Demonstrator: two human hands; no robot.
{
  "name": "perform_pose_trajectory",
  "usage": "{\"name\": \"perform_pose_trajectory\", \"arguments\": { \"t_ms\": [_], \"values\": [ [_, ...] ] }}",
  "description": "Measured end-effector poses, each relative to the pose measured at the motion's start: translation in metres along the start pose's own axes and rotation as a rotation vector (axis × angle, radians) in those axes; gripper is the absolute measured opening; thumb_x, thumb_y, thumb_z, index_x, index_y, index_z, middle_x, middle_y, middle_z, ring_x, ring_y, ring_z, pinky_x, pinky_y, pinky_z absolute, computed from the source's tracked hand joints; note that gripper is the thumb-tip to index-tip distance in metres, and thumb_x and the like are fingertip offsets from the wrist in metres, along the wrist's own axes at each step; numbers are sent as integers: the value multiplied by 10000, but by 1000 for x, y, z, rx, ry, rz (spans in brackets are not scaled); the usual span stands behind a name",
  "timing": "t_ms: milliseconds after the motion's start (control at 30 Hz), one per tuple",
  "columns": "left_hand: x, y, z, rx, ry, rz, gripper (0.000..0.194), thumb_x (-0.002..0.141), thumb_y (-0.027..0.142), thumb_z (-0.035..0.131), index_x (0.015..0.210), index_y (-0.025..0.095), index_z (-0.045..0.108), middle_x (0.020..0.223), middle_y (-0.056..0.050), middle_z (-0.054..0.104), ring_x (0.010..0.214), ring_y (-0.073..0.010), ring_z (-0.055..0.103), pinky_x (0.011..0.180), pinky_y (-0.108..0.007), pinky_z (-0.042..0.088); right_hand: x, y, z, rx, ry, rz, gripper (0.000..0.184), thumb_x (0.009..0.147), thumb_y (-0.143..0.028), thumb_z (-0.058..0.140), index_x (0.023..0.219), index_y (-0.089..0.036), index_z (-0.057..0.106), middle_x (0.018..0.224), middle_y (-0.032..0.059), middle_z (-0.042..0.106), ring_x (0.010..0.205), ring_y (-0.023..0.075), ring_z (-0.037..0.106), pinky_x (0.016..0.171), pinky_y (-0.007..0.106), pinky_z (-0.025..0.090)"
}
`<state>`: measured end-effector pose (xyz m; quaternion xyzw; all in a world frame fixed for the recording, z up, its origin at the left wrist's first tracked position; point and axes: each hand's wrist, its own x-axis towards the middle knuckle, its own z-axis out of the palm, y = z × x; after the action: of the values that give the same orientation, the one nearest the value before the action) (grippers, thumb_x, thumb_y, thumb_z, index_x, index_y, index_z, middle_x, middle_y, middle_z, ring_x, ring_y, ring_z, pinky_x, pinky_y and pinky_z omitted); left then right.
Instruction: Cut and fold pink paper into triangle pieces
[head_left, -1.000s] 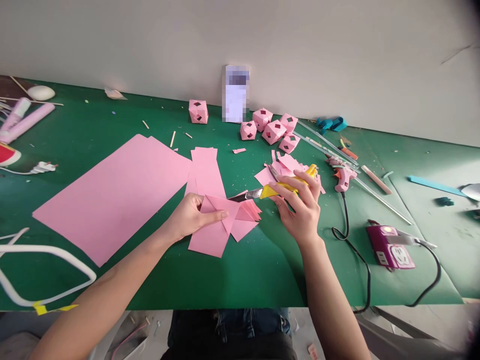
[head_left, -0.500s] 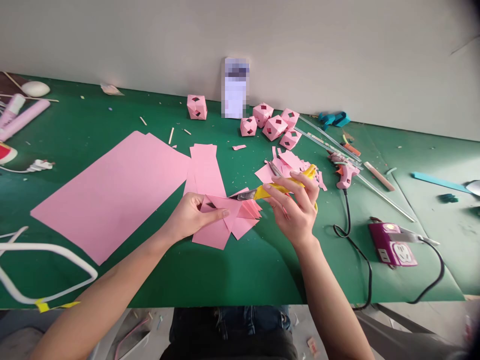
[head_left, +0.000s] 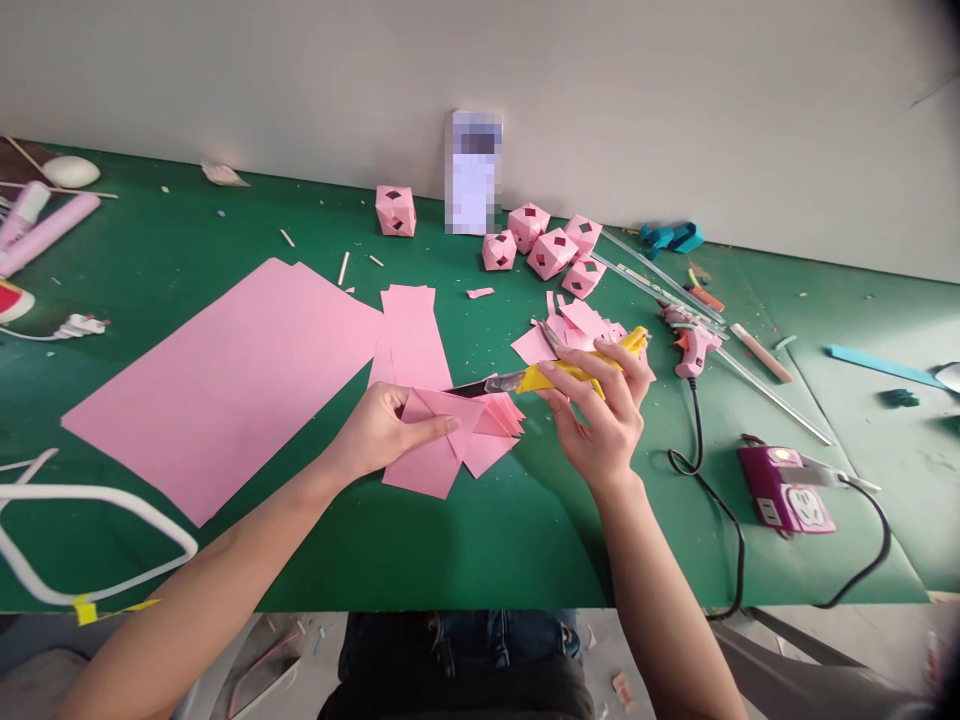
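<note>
My left hand [head_left: 379,430] pinches a folded piece of pink paper [head_left: 424,455], its thumb lying across the front. In my right hand [head_left: 604,410] is a yellow utility knife [head_left: 536,378], its dark blade level and pointing left. The blade meets the top fold of the paper; its tip is partly hidden there. Folded pink pieces [head_left: 499,420] lie on the table just right of the held paper. Behind the knife, metal scissor-like tips [head_left: 550,338] rest on pink paper scraps [head_left: 585,318]; the rest of that tool is hidden.
Large pink sheets [head_left: 225,380] and cut strips [head_left: 411,320] lie left and behind. Several pink paper balls [head_left: 551,253] stand near a phone [head_left: 472,180]. On the right are a glue gun [head_left: 697,350], its cord and a purple power adapter [head_left: 784,490]. A white frame [head_left: 97,492] is front left.
The dark blade tip no longer shows through the opening in the held paper. My right hand and the knife have shifted slightly right. My left hand keeps its hold.
</note>
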<state>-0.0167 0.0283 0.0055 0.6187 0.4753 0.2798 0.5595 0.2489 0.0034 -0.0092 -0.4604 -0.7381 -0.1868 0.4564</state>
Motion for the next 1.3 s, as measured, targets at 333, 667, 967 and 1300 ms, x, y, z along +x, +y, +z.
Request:
{"name": "perform_pose_trajectory", "arguments": {
  "t_ms": [333, 667, 967, 1300],
  "values": [
    [-2, 1, 3, -58, -25, -67, 253, 756, 405, 878, 871, 182, 846, 805, -54, 809, 643, -153, 688, 550, -209, 521, 1, -12, 4, 33, -4, -22, 361, 928, -132, 747, 1222, -335, 695, 1137, 38, 768, 1314, 301, 586, 1009, 466, 559],
    [-1, -2, 4, -2, -5, -52, 566, 754, 434, 843, 451, 163, 450, 480, 44, 428, 460, -62, 376, 418, -189, 282, 2, -1, 2, -4, 48, -8, 381, 915, -93, 714, 1217, -325, 706, 1148, 39, 759, 1223, 294, 600, 1027, 485, 542],
    [-3, -2, 4, -2, 12, 29, 291, 758, 394, 867, 637, 153, 758, 658, -41, 722, 551, -142, 591, 476, -223, 421, -3, -10, 5, -18, -29, 86, 277, 951, -216, 708, 1184, -364, 733, 1143, 43, 758, 1243, 306, 600, 1057, 522, 528],
    [-3, 1, 7, -48, 30, 58, 289, 734, 357, 899, 953, 174, 853, 948, -87, 841, 818, -246, 779, 672, -291, 616, -2, -19, 9, -28, 30, 34, 305, 958, -181, 700, 1205, -359, 706, 1120, 41, 759, 1239, 296, 601, 997, 480, 563]
  ]
}}
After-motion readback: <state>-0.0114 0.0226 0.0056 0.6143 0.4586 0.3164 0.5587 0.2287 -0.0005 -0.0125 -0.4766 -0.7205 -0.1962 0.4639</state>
